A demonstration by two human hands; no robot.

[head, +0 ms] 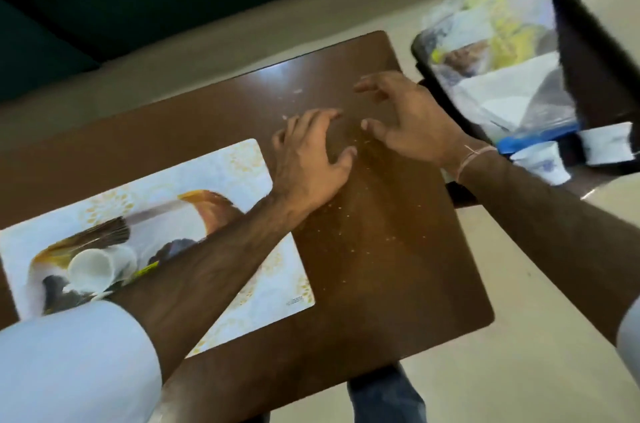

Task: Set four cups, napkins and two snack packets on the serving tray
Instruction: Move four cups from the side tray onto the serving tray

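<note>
- Left hand (311, 159) and right hand (412, 121): fingers spread wide, holding nothing, hovering close together over the crumb-strewn table (381, 249).
- On the dark serving tray (588, 42), well to the right: snack packets (491, 42), a white napkin (502, 90), and two cups (540, 168), blurred.
- Lying tipped on the printed mat (225, 173) at far left: nested white cups (100, 267).
- Probably next: fetch those cups.
- Grip lightly round the sides, separate, set upright beside the others, clear of the packets.

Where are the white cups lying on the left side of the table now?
In the head view, the white cups lie on their side on the printed tray, at the table's left end, beside the left forearm.
</note>
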